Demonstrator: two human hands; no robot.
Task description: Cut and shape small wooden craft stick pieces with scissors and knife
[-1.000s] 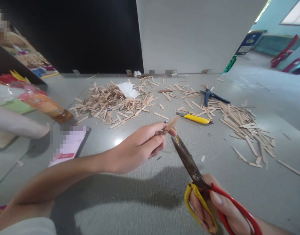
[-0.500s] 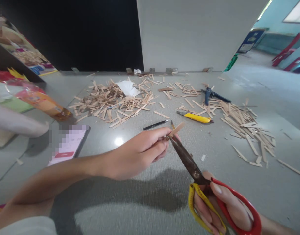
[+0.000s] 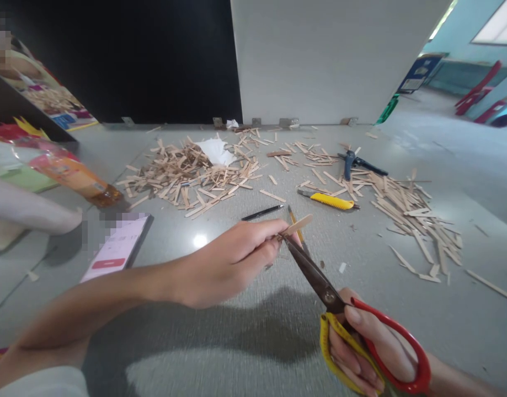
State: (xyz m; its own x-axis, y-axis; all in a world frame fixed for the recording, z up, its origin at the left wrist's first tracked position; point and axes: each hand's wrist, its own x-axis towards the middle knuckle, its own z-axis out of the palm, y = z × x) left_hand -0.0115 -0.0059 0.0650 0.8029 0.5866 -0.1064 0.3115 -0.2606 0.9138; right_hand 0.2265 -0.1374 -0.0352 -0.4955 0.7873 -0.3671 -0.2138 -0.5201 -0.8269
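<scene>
My left hand (image 3: 230, 262) pinches a flat wooden craft stick (image 3: 302, 223), whose rounded end juts out past the fingertips. In my right hand (image 3: 385, 342) is a pair of scissors (image 3: 313, 270) with one red and one yellow handle. Their dark blades point up and left, with the tips at the stick beside my left fingers. Whether the blades bite into the wood is hard to make out. Just beyond lie a black pen (image 3: 262, 213) and a thin brush-like tool (image 3: 292, 214), partly behind the held stick.
A heap of cut stick pieces (image 3: 182, 176) and white tissue (image 3: 217, 150) lie at back left, more sticks (image 3: 406, 204) at right. Around them are a yellow utility knife (image 3: 331, 200), dark-handled cutters (image 3: 361, 162), a phone (image 3: 116, 248), a bottle (image 3: 79, 176) and another person's arm (image 3: 30, 207).
The craft stick has tipped lower toward the right. The scissors have shifted slightly left, and their handles sit a little closer together.
</scene>
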